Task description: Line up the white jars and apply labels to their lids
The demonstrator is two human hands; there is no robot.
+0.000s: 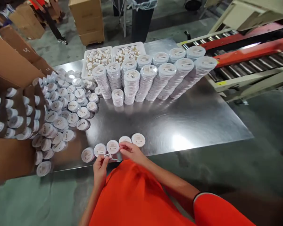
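Observation:
Along the near edge of the metal table runs a row of round white lidded jars, among them one at the left end (87,154), a middle one (113,147) and one at the right end (138,140). My left hand (100,167) is closed on a thin whitish strip of labels (112,158), just below the middle jar. My right hand (132,153) reaches in at the right of that jar, fingers drawn together near its rim and partly covering the neighbouring jar (125,139). Anything between the right fingertips is too small to make out.
Tall stacks of jars (149,83) stand at the back of the table (169,122). Loose jars (73,106) spill from a cardboard box (11,153) at left. Behind are white baskets (85,69) of small pieces. A roller conveyor (245,59) adjoins at right.

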